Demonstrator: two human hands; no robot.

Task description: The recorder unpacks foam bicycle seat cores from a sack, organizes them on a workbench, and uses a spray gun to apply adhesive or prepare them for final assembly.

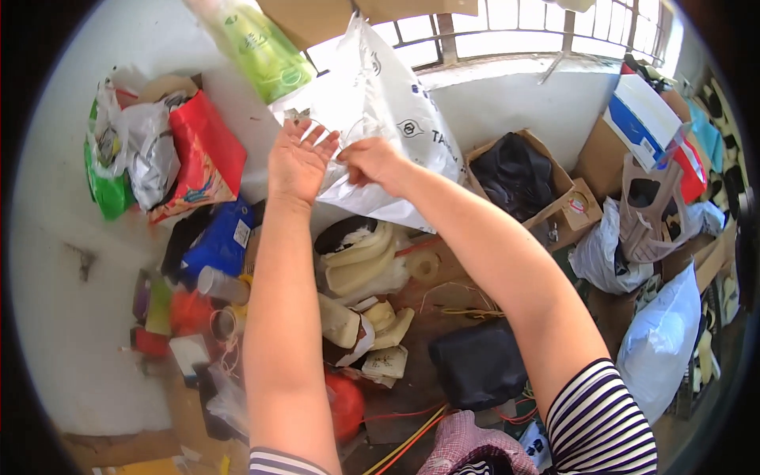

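Note:
Both my arms reach forward to a large white plastic bag (376, 91) with dark printing, which hangs below the barred window. My left hand (299, 162) is palm up at the bag's left side, its fingers spread and slightly bent. Just beside it, my right hand (370, 165) has its fingers curled into a pinch against the front of the bag. What is between those fingertips is too small to make out. A green and clear plastic bag (265, 51) hangs to the upper left, close to the white one.
A red bag (207, 146) and a silvery bag (150, 150) hang on the left wall. Below lie cream-coloured moulded pieces (360, 265) and a black pouch (477, 362). At right stand an open cardboard box (571, 202) with black plastic inside and a pale blue stuffed bag (661, 340).

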